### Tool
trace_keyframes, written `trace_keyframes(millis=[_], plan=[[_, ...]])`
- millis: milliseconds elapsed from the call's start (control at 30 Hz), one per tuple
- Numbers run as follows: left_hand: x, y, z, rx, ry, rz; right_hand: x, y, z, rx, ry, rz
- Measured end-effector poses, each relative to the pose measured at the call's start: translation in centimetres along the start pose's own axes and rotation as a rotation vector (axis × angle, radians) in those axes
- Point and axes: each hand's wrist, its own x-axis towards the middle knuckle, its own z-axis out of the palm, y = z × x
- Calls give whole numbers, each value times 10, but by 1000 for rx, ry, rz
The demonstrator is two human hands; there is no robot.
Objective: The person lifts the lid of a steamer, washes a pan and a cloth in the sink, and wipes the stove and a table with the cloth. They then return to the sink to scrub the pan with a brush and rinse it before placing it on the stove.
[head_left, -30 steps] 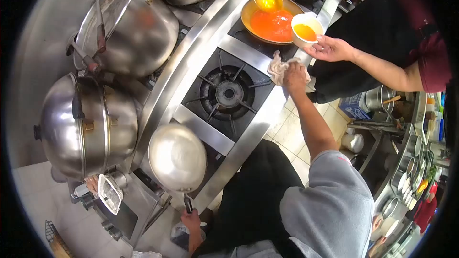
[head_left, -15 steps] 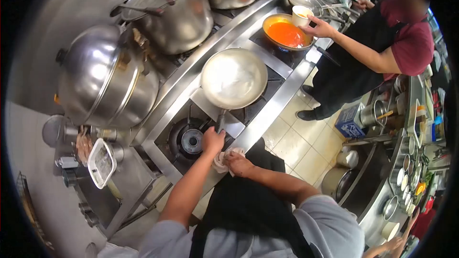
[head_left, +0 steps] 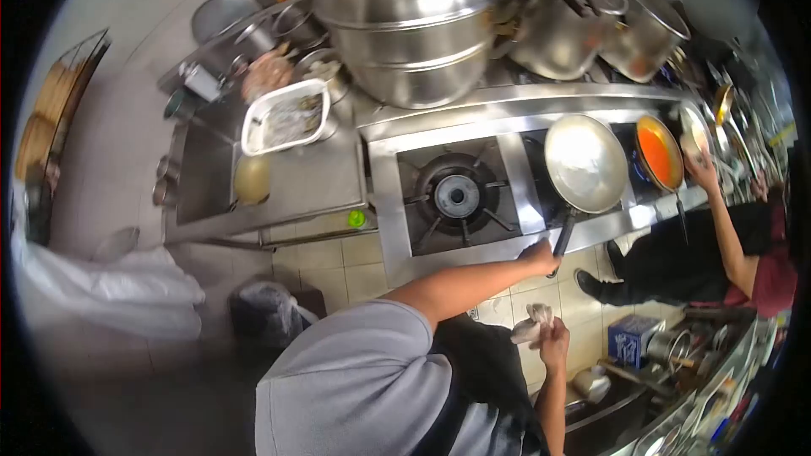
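My left hand (head_left: 541, 260) is at the black handle of a wide, shallow frying pan (head_left: 585, 162), its fingers wrapped round the handle's end. The pan sits over a burner, its inside pale and shiny. Lower down, over the floor tiles, my right hand (head_left: 553, 342) pinches a crumpled whitish cloth (head_left: 532, 326). An unoccupied burner (head_left: 457, 196) lies to the left of the pan.
Large steel pots (head_left: 410, 59) line the back. At right, a co-worker's hand (head_left: 701, 171) is beside a pan of orange sauce (head_left: 658, 154). A white tray (head_left: 285, 118) stands on the left steel counter (head_left: 329, 186); a bin (head_left: 270, 308) is below.
The view has swung left, bringing the left counter and bin into sight. My right hand has moved away from the left one with the cloth. The left hand stays on the pan handle.
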Motion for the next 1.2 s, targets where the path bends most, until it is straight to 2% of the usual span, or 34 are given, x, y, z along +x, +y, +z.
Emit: trace_keyframes(millis=[33,67,133,167,200,233,267,300,333,400,433,500,533,567,633,700,767,800,867,933,967,1000,1033,1067,1100,1133,1167,1200], plan=[[-8,-18,3,25,-94,78,-1,2,-3,-40,-13,59],[-42,-5,-29,12,-396,122,0,-13,2,-58,-23,35],[-72,-55,-24,-42,-525,418,1,-43,4,38,-101,87],[-102,-51,-48,-43,-627,353,4,-56,8,138,-157,153],[-118,-70,-49,-98,-508,546,8,-69,16,243,-167,-5],[-134,-78,-56,-127,-373,476,12,-72,24,249,-178,-15],[-146,-84,-61,-156,-238,408,17,-71,34,389,-202,-31],[-143,-102,-62,-224,-68,447,19,-72,40,528,-227,-46],[-152,-103,-71,-457,69,388,19,-80,42,533,-240,-58],[-169,-107,-113,-516,329,357,14,-96,45,331,-224,-169],[-192,-94,-142,-571,384,270,10,-94,44,334,-238,-181],[-222,-86,-189,-546,683,277,2,-78,38,322,-213,-125],[-231,-94,-215,-563,746,364,-4,-65,34,322,-214,-132],[-248,-84,-238,-491,819,367,-11,-47,29,323,-208,-69],[-262,-80,-278,-647,942,399,-27,-8,19,317,-174,4],[-261,-95,-323,-404,1022,363,-44,33,7,305,-126,43],[-261,-108,-361,-123,1092,214,-62,67,-5,301,-101,68],[-251,-136,-379,-123,1097,221,-70,83,-11,284,-59,132],[-216,-210,-411,-247,970,-26,-87,121,-22,274,0,190],[-202,-254,-401,56,1160,-439,-103,171,-32,266,88,242],[-213,-235,-379,108,1176,-431,-114,192,-38,279,117,242],[-226,-219,-351,161,1190,-419,-126,213,-43,293,159,337],[-220,-228,-320,287,1383,-184,-140,234,-48,309,202,436],[-232,-200,-284,235,1275,-165,-161,261,-51,326,237,521],[-223,-199,-254,454,1228,-46,-178,282,-52,347,271,609],[-210,-214,-214,206,1247,270,-197,300,-52,354,297,670],[-214,-203,-172,130,1061,218,-218,318,-50,339,294,712],[-202,-218,-132,6,892,307,-239,332,-48,314,289,749]])
